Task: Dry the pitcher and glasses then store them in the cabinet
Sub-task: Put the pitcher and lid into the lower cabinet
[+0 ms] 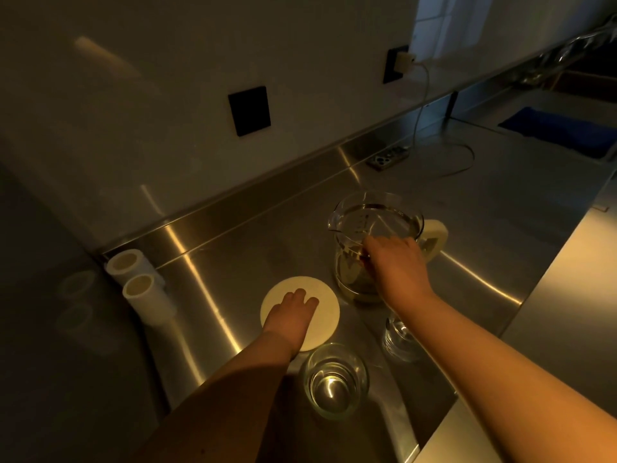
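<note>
A clear glass pitcher (pixel 359 225) with a cream handle (pixel 434 237) stands on the steel counter. My right hand (pixel 397 265) lies against its near side, fingers spread on the glass. My left hand (pixel 292 314) rests flat with straight fingers on a round cream lid (pixel 325 300) left of the pitcher. A clear glass (pixel 335 380) stands upright in front of the lid. A second glass (pixel 399 339) sits to its right, partly hidden under my right forearm.
Two white cylinders (pixel 140 284) lie at the left edge of the steel counter (pixel 500 202). A power strip (pixel 389 157) with a white cable lies by the back wall. A blue cloth (pixel 561 128) is at the far right. Black wall plates (pixel 249 110) sit on the backsplash.
</note>
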`<action>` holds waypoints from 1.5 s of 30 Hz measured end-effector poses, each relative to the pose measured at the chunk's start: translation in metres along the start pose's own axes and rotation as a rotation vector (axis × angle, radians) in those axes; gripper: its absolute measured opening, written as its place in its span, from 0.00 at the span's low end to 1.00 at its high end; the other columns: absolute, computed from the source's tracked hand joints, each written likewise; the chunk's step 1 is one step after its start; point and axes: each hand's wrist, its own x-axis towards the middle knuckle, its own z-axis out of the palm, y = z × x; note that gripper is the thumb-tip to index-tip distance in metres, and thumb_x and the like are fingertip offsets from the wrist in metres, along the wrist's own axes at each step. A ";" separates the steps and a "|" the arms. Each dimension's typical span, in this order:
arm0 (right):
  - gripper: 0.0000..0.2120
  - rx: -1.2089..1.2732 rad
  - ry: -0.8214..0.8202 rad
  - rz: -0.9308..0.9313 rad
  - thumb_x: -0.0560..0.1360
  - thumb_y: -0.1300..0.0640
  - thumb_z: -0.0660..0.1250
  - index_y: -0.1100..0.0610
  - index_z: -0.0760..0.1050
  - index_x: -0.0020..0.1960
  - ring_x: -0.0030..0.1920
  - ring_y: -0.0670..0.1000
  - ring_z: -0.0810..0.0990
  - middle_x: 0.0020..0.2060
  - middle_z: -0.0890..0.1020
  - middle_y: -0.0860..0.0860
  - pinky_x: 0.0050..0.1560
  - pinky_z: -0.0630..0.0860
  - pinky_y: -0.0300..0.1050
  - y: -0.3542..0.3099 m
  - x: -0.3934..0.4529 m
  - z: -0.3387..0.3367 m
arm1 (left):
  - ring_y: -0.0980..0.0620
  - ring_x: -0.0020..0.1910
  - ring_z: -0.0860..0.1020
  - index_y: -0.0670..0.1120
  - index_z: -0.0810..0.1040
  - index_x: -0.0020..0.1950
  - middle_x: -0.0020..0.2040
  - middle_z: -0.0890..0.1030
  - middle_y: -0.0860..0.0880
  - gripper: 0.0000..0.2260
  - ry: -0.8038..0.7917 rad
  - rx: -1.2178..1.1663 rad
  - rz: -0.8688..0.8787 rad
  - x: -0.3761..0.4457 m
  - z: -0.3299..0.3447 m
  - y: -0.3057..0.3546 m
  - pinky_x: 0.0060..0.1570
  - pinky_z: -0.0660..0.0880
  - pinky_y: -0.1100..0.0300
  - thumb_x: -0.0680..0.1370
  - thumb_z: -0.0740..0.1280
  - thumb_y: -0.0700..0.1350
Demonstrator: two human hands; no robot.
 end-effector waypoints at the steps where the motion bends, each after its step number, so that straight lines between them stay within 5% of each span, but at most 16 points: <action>1: 0.07 0.013 -0.003 -0.001 0.76 0.53 0.63 0.52 0.73 0.53 0.50 0.53 0.77 0.47 0.80 0.50 0.57 0.68 0.50 0.001 0.002 0.000 | 0.42 0.70 0.61 0.48 0.57 0.74 0.72 0.59 0.42 0.31 0.003 0.001 0.001 0.000 0.000 -0.001 0.62 0.68 0.47 0.75 0.68 0.41; 16: 0.07 0.103 -0.098 -0.031 0.77 0.53 0.61 0.52 0.75 0.53 0.46 0.53 0.80 0.43 0.81 0.50 0.54 0.72 0.49 0.006 0.010 -0.009 | 0.43 0.69 0.62 0.51 0.62 0.74 0.71 0.64 0.44 0.27 0.033 -0.089 -0.016 -0.001 0.002 0.003 0.65 0.67 0.49 0.76 0.62 0.38; 27: 0.01 0.122 -0.039 -0.085 0.75 0.55 0.64 0.50 0.73 0.46 0.42 0.51 0.78 0.38 0.79 0.48 0.53 0.67 0.48 0.004 0.004 -0.018 | 0.41 0.67 0.62 0.49 0.61 0.72 0.70 0.62 0.43 0.33 0.169 0.087 -0.067 -0.009 -0.057 0.004 0.62 0.66 0.48 0.70 0.72 0.43; 45: 0.01 -0.014 0.224 -0.152 0.74 0.54 0.63 0.49 0.73 0.45 0.43 0.50 0.78 0.39 0.80 0.46 0.45 0.67 0.46 -0.005 -0.078 -0.216 | 0.41 0.66 0.64 0.49 0.63 0.69 0.68 0.64 0.43 0.33 0.437 0.112 0.042 -0.149 -0.196 0.056 0.60 0.68 0.48 0.68 0.74 0.42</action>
